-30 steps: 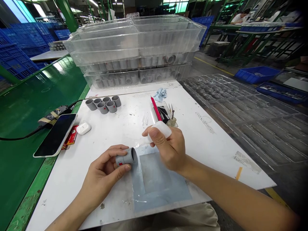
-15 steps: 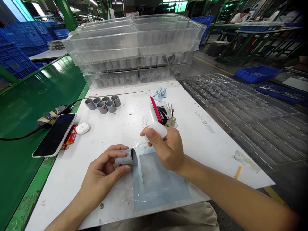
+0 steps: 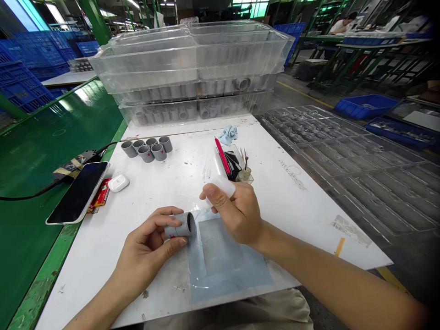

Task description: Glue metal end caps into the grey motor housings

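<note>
My left hand [image 3: 146, 252] grips a short grey cylinder [image 3: 177, 226] between thumb and fingers. The cylinder lies on its side with its open end facing right, and a small red mark shows near my thumb. My right hand [image 3: 240, 213] is closed around a white, rounded plastic bottle [image 3: 223, 185], tilted just above and right of the cylinder; its lower end is hard to make out. Beneath both hands lies a light blue sheet in clear plastic [image 3: 230, 279]. Several similar grey cylinders [image 3: 146, 153] stand upright in a group at the table's far left.
Stacked clear plastic trays [image 3: 195, 59] holding grey cylinders stand at the back. A small holder with a red pen [image 3: 222, 156] and a glass jar [image 3: 244, 174] sits beyond my right hand. A crumpled blue cloth [image 3: 228, 134], phone [image 3: 79, 192] and white earbud case [image 3: 118, 183] lie around.
My right hand has shifted slightly left with the bottle, which sits a little lower. My left hand and the cylinder have hardly moved.
</note>
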A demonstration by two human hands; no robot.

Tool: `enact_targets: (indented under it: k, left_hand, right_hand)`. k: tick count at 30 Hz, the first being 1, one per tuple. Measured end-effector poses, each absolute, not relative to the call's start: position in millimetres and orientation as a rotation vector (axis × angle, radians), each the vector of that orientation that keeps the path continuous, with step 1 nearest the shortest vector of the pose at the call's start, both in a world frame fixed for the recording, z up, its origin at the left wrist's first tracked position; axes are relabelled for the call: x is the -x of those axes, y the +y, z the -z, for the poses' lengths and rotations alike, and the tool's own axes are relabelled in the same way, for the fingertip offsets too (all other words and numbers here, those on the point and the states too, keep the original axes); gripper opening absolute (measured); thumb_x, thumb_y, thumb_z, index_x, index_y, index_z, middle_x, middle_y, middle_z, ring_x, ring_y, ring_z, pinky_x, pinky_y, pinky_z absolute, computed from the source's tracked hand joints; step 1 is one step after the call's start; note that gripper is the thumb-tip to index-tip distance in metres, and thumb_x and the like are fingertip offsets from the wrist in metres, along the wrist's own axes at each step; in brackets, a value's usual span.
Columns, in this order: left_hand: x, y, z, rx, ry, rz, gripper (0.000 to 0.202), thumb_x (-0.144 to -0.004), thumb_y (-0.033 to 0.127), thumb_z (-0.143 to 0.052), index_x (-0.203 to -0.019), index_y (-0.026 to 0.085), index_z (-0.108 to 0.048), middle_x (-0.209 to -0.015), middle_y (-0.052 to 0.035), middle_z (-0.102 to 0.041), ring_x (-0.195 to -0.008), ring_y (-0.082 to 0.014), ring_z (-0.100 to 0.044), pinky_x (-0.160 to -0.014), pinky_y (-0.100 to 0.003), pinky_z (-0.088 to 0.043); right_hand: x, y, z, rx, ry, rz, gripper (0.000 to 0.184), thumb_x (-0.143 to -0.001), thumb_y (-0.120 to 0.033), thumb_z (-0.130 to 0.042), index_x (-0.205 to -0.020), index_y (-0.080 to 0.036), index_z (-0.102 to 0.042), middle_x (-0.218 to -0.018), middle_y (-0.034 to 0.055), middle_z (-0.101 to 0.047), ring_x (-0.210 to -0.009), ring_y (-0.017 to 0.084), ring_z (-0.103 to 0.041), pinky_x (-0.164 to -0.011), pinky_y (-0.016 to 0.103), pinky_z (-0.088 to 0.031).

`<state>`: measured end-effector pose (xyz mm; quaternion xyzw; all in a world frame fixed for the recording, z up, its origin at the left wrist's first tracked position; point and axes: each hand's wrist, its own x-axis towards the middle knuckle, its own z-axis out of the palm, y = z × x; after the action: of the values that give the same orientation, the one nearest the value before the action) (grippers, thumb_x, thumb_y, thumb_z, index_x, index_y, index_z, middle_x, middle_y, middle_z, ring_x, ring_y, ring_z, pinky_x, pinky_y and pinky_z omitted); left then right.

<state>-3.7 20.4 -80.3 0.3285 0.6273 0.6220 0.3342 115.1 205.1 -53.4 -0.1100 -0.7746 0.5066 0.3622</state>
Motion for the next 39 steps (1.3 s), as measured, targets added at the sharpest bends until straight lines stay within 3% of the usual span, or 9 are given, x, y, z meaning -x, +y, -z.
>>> enact_targets:
  k: [4,12,22,29,34,37,39]
  left_hand:
    - [3.6,20.0,79.4,-0.906,1.689,-1.619,0.028,-0.083,0.016,-0.081,-0.105,0.030,-0.071,-0.126,-0.0008,-0.064,-0.115,-0.0178,-0.064,-0.089,-0.021,-0.056]
    - [2.9,21.1,77.4,-0.837,1.787,-1.571,0.038,-0.080,0.018,-0.083,-0.113,0.033,-0.070,-0.126,0.0014,-0.064,-0.106,-0.0170,-0.067,-0.086,-0.021,-0.059]
    - [3.7,20.7,77.2,-0.812,1.784,-1.556,0.038,-0.079,0.018,-0.083,-0.112,0.032,-0.070,-0.127,0.0001,-0.063,-0.107,-0.0191,-0.066,-0.084,-0.023,-0.058]
    - [0.3,22.2,72.2,-0.724,1.734,-1.570,0.038,-0.079,0.017,-0.082,-0.113,0.029,-0.068,-0.125,0.0000,-0.064,-0.099,-0.0166,-0.066,-0.084,-0.023,-0.058]
    - [2.7,21.7,73.5,-0.689,1.655,-1.546,0.039,-0.080,0.018,-0.082,-0.114,0.030,-0.066,-0.123,0.0000,-0.063,-0.102,-0.0171,-0.064,-0.083,-0.023,-0.056]
    - [3.7,21.0,74.2,-0.688,1.637,-1.543,0.039,-0.081,0.019,-0.081,-0.115,0.031,-0.066,-0.122,0.0001,-0.063,-0.103,-0.0167,-0.064,-0.086,-0.022,-0.056]
    - [3.0,21.1,73.9,-0.675,1.634,-1.542,0.039,-0.080,0.020,-0.081,-0.115,0.030,-0.067,-0.119,-0.0002,-0.065,-0.101,-0.0168,-0.064,-0.086,-0.022,-0.056]
  right_hand:
    - [-115.4,204.4,51.6,0.289,-2.005,-1.371,0.048,-0.103,-0.047,-0.051,-0.074,-0.014,-0.070,-0.050,-0.0039,-0.047,-0.049,0.010,-0.051,-0.048,0.027,-0.037]
    - [-117.6,203.5,50.2,0.315,-1.927,-1.600,0.047,-0.100,-0.053,-0.055,-0.075,-0.017,-0.070,-0.053,-0.0040,-0.048,-0.053,0.011,-0.052,-0.052,0.025,-0.042]
    - [-115.9,204.1,52.2,0.338,-1.983,-1.478,0.046,-0.101,-0.050,-0.055,-0.076,-0.016,-0.071,-0.052,-0.0036,-0.049,-0.052,0.011,-0.053,-0.050,0.026,-0.041]
    - [-118.8,215.4,39.2,0.324,-1.670,-1.557,0.036,-0.094,-0.052,-0.065,-0.086,-0.019,-0.078,-0.079,0.0036,-0.073,-0.062,0.014,-0.065,-0.053,0.027,-0.055]
    - [-129.1,233.8,22.9,0.343,-1.540,-1.359,0.025,-0.090,-0.044,-0.073,-0.106,-0.025,-0.078,-0.101,0.0055,-0.077,-0.082,0.021,-0.074,-0.076,0.039,-0.064]
    - [-143.6,261.0,23.9,0.426,-1.610,-1.103,0.036,-0.092,-0.036,-0.072,-0.127,-0.030,-0.069,-0.114,0.0061,-0.075,-0.106,0.026,-0.072,-0.098,0.047,-0.058]
    - [-155.5,288.7,31.6,0.544,-1.685,-0.947,0.038,-0.094,-0.036,-0.069,-0.131,-0.030,-0.066,-0.120,0.0072,-0.073,-0.115,0.027,-0.069,-0.104,0.049,-0.054]
